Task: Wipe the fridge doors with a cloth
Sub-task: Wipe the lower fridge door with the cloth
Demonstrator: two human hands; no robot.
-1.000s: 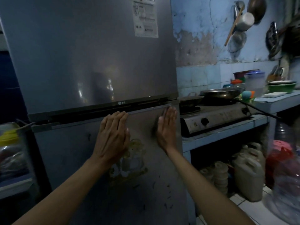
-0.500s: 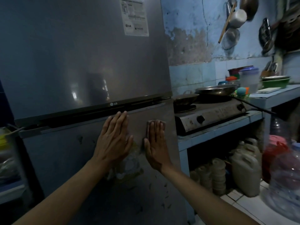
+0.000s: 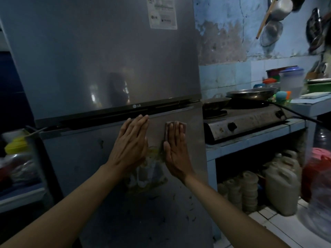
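Note:
A grey two-door fridge fills the view, with its upper door (image 3: 100, 56) above a dark handle strip and its lower door (image 3: 75, 161) below. My left hand (image 3: 130, 145) lies flat on the top of the lower door, fingers straight. My right hand (image 3: 174, 149) presses a small pale cloth (image 3: 184, 125) flat against the lower door near its right edge; only the cloth's top edge shows past my fingertips. A worn yellowish sticker (image 3: 150, 174) sits on the door between and below my hands.
To the right stands a tiled counter (image 3: 250, 142) with a gas stove (image 3: 241, 122) and a pan (image 3: 250, 93). Jerrycans (image 3: 281, 187) and a water jug (image 3: 317, 199) sit on the floor under and beside it. A cluttered shelf (image 3: 16, 158) is at the left.
My right hand slid left from the door's right edge, showing the cloth under its fingers, then shifted slightly. The left hand stays flat on the door. The view moved a little.

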